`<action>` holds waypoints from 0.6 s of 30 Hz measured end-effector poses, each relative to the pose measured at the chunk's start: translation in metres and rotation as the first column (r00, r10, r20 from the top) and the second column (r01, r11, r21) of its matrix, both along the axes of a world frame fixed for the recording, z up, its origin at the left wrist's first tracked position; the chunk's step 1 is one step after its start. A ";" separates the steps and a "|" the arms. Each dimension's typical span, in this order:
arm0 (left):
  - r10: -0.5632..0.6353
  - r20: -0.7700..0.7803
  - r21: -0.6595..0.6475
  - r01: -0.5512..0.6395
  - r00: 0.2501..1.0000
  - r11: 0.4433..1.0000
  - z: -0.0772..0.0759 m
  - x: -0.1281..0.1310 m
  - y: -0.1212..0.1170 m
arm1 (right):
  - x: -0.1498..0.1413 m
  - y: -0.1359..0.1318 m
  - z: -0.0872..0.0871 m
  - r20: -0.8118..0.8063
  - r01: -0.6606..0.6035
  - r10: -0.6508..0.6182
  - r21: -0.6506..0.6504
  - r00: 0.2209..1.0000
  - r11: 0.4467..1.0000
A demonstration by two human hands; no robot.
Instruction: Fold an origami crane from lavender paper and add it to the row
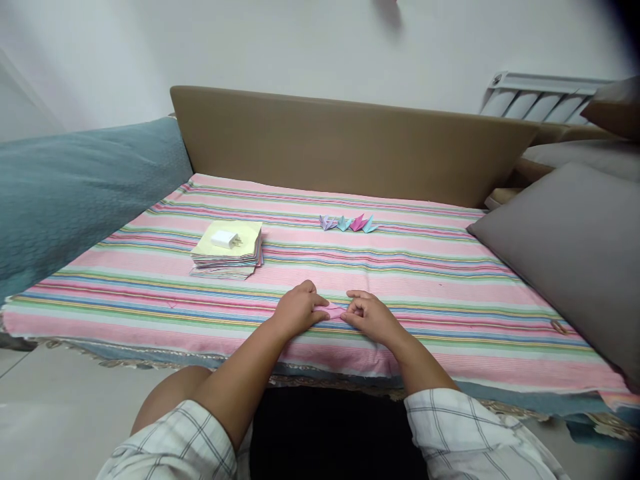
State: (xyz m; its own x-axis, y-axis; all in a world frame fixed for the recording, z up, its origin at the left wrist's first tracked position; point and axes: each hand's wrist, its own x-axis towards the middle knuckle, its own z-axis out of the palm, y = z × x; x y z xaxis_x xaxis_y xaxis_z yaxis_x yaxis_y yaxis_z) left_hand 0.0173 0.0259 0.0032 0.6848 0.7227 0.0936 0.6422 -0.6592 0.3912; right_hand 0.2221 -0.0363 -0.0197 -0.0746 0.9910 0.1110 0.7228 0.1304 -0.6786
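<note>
Both my hands rest on a striped pink cloth [425, 267] near its front edge. Between them lies a small pink folded paper [334, 311]. My left hand [299, 309] has its fingers curled, pinching the paper's left end. The paper's right end is pressed down by the bent fingers of my right hand [370, 316]. Most of the paper is hidden under the fingers.
A stack of coloured paper sheets [227, 252] with a white charger [225, 239] on top lies to the left. Several small folded paper pieces [349, 223] sit in a row further back. A grey cushion [570, 253] is at the right, a teal blanket [75, 193] at the left, a brown headboard [350, 143] behind.
</note>
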 end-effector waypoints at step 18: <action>0.011 0.002 -0.035 -0.011 1.000 0.999 0.004 0.000 -0.002 | -0.003 -0.004 -0.008 0.201 -0.142 0.103 0.193 0.974 0.971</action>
